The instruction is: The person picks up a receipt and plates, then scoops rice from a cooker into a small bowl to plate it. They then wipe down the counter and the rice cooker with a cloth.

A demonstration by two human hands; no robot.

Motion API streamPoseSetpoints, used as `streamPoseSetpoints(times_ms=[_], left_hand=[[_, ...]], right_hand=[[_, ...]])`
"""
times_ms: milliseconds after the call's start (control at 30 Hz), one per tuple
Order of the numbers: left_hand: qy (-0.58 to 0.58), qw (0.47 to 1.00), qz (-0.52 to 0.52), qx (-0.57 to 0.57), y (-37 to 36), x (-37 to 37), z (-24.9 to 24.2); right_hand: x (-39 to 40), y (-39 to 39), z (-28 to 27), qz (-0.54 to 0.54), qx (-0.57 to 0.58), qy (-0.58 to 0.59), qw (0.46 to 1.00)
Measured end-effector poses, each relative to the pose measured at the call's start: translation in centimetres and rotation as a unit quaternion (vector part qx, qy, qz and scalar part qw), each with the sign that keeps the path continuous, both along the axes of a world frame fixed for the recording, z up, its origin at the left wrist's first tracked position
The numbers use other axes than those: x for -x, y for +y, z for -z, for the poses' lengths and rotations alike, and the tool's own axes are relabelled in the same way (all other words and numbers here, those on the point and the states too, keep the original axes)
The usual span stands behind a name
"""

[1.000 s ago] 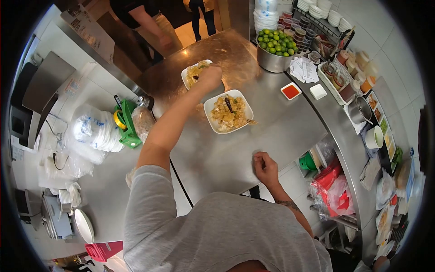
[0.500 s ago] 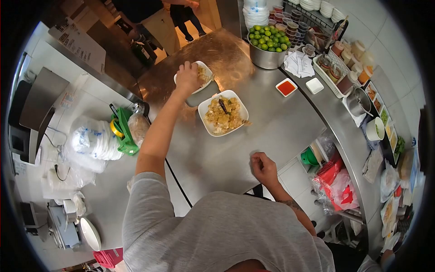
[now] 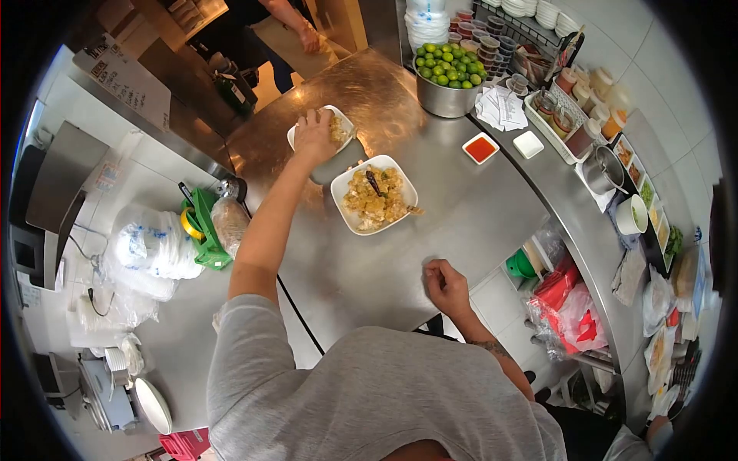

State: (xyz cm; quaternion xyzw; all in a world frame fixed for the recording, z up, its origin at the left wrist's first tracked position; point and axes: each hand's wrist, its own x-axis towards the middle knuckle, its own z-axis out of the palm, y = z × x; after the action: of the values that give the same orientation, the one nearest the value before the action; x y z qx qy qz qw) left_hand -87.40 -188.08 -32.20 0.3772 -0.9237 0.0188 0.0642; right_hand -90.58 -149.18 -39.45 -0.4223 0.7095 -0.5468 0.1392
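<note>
My left hand (image 3: 314,140) reaches over the far white dish (image 3: 347,121), its fingers bent down and close together. Their tips are hidden, so I cannot make out what they pinch or touch. Yellowish food (image 3: 338,132) shows beside the fingers. Nearer me stands a squarish white bowl (image 3: 344,217), heaped with chunky golden food (image 3: 377,201) with a dark, long piece on top. A small bit pokes over its right rim. My right hand (image 3: 447,286) is loosely curled at the near edge of the steel table (image 3: 461,207), with nothing visible in it.
Green limes (image 3: 450,65) fill a metal pot (image 3: 446,98) at the back. A red sauce dish (image 3: 481,148) and a small white dish (image 3: 528,144) sit to the right. Sauce bottles (image 3: 588,92) line the right shelf. Wrapped containers (image 3: 150,242) stand left. Another person's hand (image 3: 309,38) is beyond the table.
The whole view has shifted slightly. My left hand stays over the far dish, with only a small change of pose. Beyond the table, the people have moved, and a hand now hangs nearer the edge.
</note>
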Motion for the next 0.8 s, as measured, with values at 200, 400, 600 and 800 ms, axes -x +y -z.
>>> streamPoseSetpoints(times_ms=[200,400,600,800], left_hand=[[-0.008,0.998,-0.003,0.060,1.3,0.2,1.2],[-0.020,0.998,-0.014,0.062,1.2,-0.3,1.4],[0.032,0.995,-0.053,0.078,-0.1,-3.8,-0.4],[0.061,0.998,-0.017,0.018,-1.6,-8.4,0.3]], right_hand=[[-0.1,-0.2,0.1,0.002,-0.032,0.001,0.999],[0.0,-0.2,0.2,0.011,-0.014,0.010,1.000],[0.0,-0.1,0.1,0.008,-0.018,-0.014,1.000],[-0.1,-0.2,0.1,0.011,-0.009,-0.008,1.000]])
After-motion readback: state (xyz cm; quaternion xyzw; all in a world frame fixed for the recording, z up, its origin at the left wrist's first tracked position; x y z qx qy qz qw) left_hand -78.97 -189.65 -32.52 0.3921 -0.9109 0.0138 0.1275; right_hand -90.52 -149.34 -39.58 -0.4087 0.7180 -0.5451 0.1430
